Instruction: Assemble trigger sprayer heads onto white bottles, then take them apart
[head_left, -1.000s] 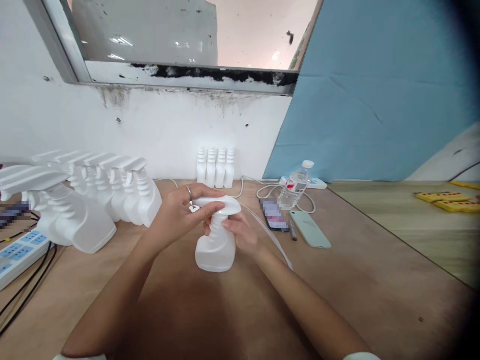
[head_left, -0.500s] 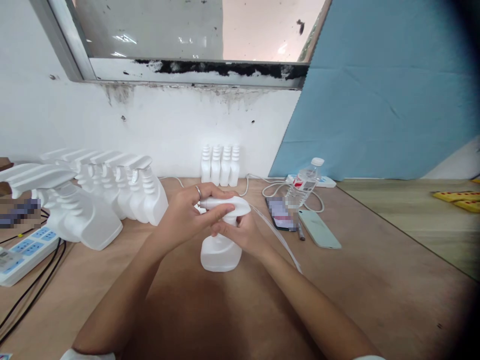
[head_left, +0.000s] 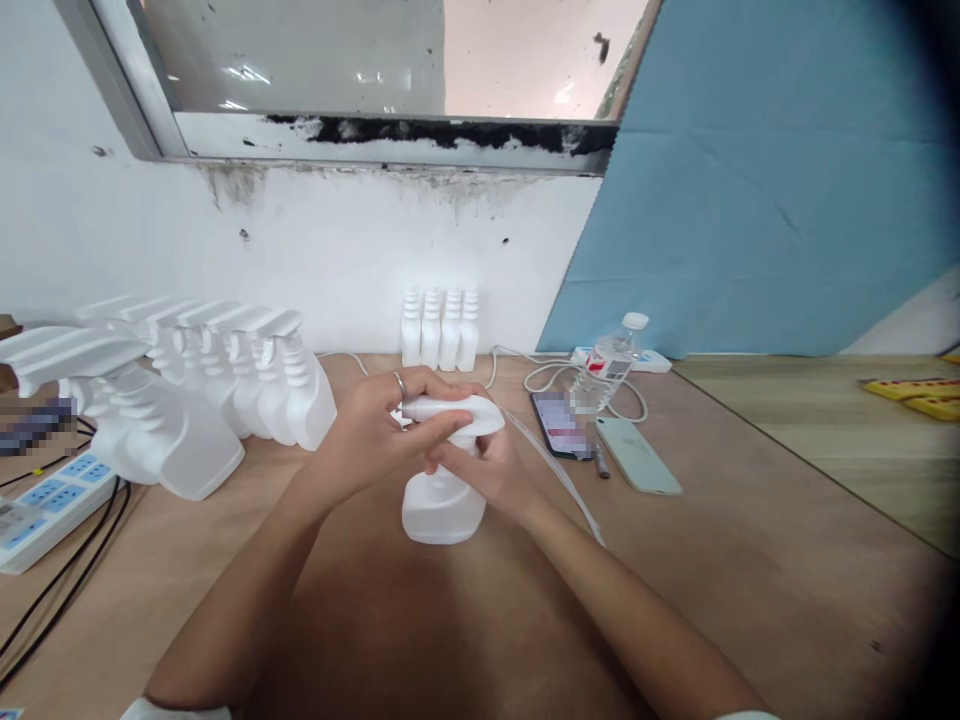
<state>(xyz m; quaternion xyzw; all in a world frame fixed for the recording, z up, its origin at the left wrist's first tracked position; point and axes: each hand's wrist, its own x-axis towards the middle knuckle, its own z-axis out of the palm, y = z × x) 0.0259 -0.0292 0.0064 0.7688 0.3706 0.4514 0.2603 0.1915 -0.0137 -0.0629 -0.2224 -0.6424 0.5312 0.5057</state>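
A small white spray bottle stands upright on the brown table in front of me. My left hand, with a ring on one finger, is closed over the white trigger head on top of the bottle. My right hand is wrapped round the bottle's neck just under that head. A thin clear tube lies on the table to the right of my right hand.
A row of finished white spray bottles stands at the left, and several headless bottles stand against the wall. A power strip with black cables lies far left. Two phones, a pen and a water bottle lie right of centre.
My right hand slid up from the bottle's body to its neck. The left hand stays on the trigger head. The view shifted slightly.
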